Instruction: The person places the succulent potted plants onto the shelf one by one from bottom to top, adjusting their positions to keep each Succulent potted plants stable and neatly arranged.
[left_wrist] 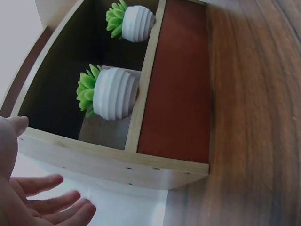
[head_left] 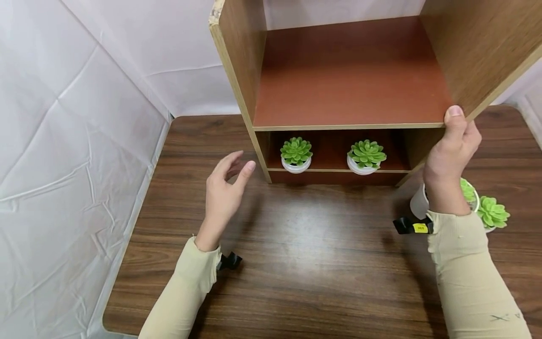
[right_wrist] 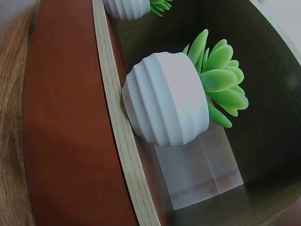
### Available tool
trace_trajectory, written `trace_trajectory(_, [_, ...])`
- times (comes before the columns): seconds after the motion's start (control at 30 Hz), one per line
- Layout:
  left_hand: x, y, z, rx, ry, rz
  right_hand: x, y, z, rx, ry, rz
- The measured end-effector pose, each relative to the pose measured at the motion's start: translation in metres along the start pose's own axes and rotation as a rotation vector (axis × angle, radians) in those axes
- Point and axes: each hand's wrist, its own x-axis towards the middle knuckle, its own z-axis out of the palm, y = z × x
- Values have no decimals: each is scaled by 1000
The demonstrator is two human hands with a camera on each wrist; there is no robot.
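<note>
A wooden shelf unit (head_left: 351,80) with a reddish-brown board stands at the back of the table. My right hand (head_left: 450,153) grips the front edge of its right side panel, thumb inside above the middle board. My left hand (head_left: 224,190) hovers just left of the unit, fingers loosely bent and holding nothing. On the lower shelf sit two green succulents in ribbed white pots: a left succulent (head_left: 296,153) and a right succulent (head_left: 366,155). The right wrist view shows the right one's pot (right_wrist: 164,99) up close, at the shelf's front lip; the right hand is out of that view.
Right of the unit, partly behind my right forearm, a larger white pot (head_left: 419,202) stands on the table (head_left: 305,287). Beside it is another green succulent (head_left: 492,212). White cloth (head_left: 55,155) hangs along the left side and behind.
</note>
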Motion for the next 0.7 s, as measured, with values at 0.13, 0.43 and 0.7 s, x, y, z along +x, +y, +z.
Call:
trace_trajectory(0.13, [5,7,2,-3,8,8,0,0,0,6,0,15])
trace_trajectory(0.43, [26,60,1,-57,11,48,0,1,-2,0,6,13])
trace_trajectory(0.7, [51,63,7,-26,54,135,-1,-1,-3,-26,14,25])
